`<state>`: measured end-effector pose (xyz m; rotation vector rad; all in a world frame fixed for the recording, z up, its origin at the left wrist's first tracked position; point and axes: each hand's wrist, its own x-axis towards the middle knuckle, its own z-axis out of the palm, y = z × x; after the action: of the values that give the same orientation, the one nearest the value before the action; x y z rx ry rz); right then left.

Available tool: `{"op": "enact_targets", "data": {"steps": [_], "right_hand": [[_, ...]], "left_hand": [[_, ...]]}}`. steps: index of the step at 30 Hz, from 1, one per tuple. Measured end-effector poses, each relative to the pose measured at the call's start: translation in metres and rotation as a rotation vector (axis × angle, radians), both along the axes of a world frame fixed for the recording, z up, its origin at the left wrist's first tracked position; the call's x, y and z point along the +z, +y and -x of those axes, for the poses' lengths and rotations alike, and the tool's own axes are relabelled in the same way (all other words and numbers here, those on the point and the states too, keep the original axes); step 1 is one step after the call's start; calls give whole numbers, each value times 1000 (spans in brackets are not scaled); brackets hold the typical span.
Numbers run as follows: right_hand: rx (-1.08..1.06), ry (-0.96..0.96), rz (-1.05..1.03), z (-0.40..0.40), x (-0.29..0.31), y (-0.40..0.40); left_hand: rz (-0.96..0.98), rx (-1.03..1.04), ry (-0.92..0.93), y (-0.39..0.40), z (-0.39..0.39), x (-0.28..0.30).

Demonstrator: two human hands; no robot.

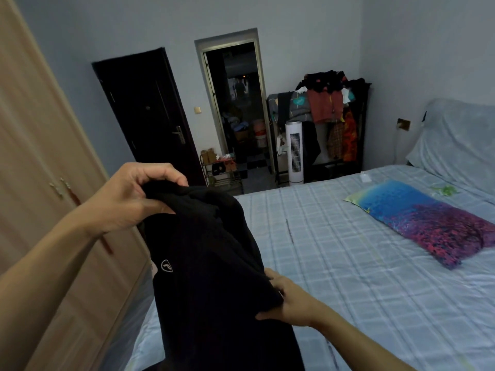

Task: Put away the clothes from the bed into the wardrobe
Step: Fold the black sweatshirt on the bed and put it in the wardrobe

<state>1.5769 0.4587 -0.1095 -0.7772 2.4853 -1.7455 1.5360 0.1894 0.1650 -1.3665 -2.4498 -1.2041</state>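
A black garment (211, 263) with a small white logo hangs between my hands above the near left corner of the bed (348, 263). My left hand (128, 199) grips its top edge, fingers curled over the cloth. Lower down, my right hand (286, 301) pinches its right edge. The wardrobe (40, 170), light wood with its doors closed and small handles, stands along the left side. The garment's lower part runs out of the frame.
A blue and purple pillow (434, 226) lies on the checked sheet. A clothes rack (332, 119) piled with garments and a white tower fan (294, 153) stand at the far wall. A dark door (150, 116) and an open doorway (238, 108) are beyond the wardrobe.
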Motion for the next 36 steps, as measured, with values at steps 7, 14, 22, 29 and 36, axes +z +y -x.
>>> {"op": "enact_targets", "data": {"steps": [7, 14, 22, 29, 36], "right_hand": [[-341, 94, 121, 7, -10, 6], [-468, 449, -62, 6, 39, 62], [-540, 239, -27, -6, 48, 107], [-507, 116, -104, -11, 37, 123], [-417, 50, -43, -14, 57, 137]], "left_hand": [[23, 107, 39, -16, 4, -7], [-31, 229, 129, -26, 20, -25], [-128, 193, 167, -2, 25, -33], [-104, 173, 138, 16, 32, -43], [40, 234, 75, 7, 33, -43]]}}
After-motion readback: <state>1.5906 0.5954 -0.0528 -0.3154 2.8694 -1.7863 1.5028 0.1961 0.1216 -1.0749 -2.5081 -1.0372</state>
